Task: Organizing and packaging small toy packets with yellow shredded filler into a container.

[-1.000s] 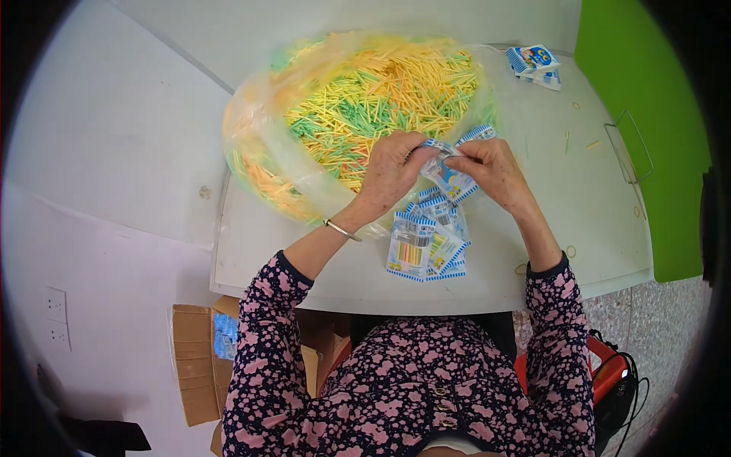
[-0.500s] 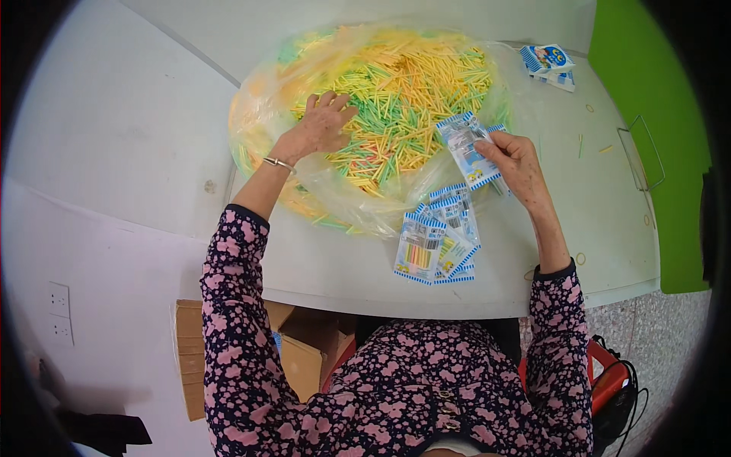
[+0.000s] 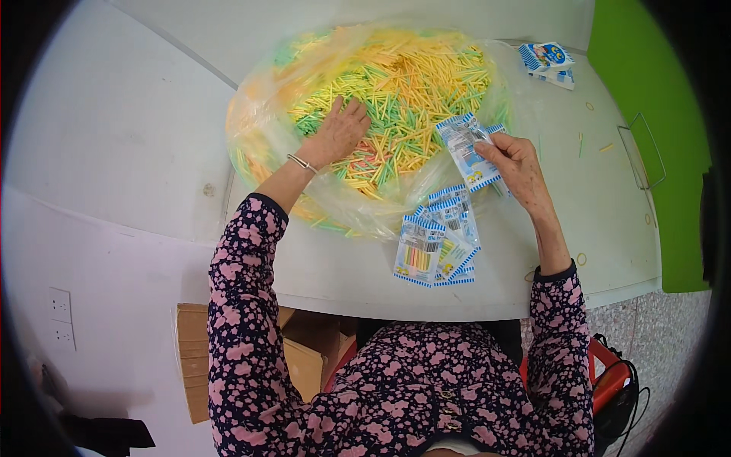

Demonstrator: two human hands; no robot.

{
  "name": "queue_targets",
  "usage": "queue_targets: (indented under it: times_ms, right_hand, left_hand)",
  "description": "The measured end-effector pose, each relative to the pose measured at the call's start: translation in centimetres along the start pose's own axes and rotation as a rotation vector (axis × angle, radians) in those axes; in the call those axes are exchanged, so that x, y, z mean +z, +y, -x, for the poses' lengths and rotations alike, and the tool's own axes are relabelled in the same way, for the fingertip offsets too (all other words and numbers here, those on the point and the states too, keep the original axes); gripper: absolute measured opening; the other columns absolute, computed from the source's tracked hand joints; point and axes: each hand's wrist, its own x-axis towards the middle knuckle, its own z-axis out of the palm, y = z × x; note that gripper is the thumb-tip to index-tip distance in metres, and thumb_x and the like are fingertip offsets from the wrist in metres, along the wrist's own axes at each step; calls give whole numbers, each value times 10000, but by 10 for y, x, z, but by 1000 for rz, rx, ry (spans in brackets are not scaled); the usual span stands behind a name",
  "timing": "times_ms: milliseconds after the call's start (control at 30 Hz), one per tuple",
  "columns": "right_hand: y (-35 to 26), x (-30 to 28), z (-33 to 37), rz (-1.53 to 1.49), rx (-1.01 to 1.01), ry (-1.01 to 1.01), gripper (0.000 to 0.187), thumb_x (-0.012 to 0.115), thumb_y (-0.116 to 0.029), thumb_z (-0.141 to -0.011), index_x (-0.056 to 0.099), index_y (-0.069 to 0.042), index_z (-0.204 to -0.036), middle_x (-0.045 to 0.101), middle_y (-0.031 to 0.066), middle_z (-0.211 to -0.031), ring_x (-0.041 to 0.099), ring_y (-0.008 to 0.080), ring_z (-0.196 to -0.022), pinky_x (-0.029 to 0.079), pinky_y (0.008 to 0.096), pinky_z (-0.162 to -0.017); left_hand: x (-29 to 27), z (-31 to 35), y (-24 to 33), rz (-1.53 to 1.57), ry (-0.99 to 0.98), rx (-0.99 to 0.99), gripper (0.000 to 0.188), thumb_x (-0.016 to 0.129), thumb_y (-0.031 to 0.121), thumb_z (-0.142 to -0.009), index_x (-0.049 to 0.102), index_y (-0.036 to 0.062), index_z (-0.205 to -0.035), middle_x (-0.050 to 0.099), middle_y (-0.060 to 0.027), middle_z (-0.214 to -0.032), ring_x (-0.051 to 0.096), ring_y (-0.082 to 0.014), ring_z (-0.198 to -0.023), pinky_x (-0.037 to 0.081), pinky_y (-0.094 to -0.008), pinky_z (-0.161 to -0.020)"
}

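A large clear plastic bag point(image 3: 263, 114) lies open on the grey table point(image 3: 601, 221), filled with a heap of yellow, green and orange sticks point(image 3: 396, 91). My left hand point(image 3: 336, 131) rests palm down on the sticks, fingers spread. My right hand point(image 3: 516, 164) holds a small clear packet with a blue-and-white striped edge point(image 3: 466, 152) at the heap's right rim. A stack of filled packets of the same kind point(image 3: 438, 240) lies on the table in front of me, below the bag.
Small blue-and-white packets point(image 3: 548, 61) lie at the table's far right corner. A few loose sticks point(image 3: 605, 147) and rubber bands point(image 3: 582, 259) are scattered on the right. A green panel point(image 3: 662, 152) borders the table. Cardboard boxes point(image 3: 190, 358) stand below left.
My left hand left the packet and reached up-left into the stick heap, then slid toward its middle. My right hand keeps the packet, raised beside the heap.
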Motion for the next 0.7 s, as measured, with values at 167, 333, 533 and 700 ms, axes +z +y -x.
queue_targets:
  times_ms: [167, 333, 533, 700]
  right_hand:
    - [1, 1, 1, -28, 4, 24, 238, 602, -162, -865, 563, 7, -702, 451, -74, -622, 356, 9, -596, 281, 212, -513]
    - [6, 1, -1, -34, 4, 4, 266, 609, -170, -860, 517, -24, -658, 419, -90, -624, 333, 8, -595, 260, 212, -515]
    - [7, -4, -2, -20, 22, -2, 255, 612, -184, -857, 542, -23, -671, 440, -82, -623, 349, 8, -593, 269, 210, -515]
    - [3, -3, -2, -58, 25, 6, 234, 609, -188, -858, 582, -11, -707, 481, -75, -630, 377, 7, -593, 286, 207, -516]
  left_hand:
    - [-7, -8, 7, -24, -95, -20, 112, 518, 104, -778, 562, 62, -873, 556, -73, -859, 487, -248, -952, 344, -470, -928]
    - [-7, -3, 8, -16, -26, -51, 114, 527, 82, -775, 531, 52, -884, 567, -67, -802, 500, -247, -885, 353, -493, -895]
    - [-29, -3, -4, 243, -259, -130, 343, 575, 170, -753, 488, 36, -1056, 542, -110, -984, 456, -251, -1032, 318, -499, -896]
    - [-52, -19, -10, 422, -373, -197, 543, 626, 257, -696, 460, 20, -1156, 477, -116, -1169, 405, -274, -1134, 304, -516, -929]
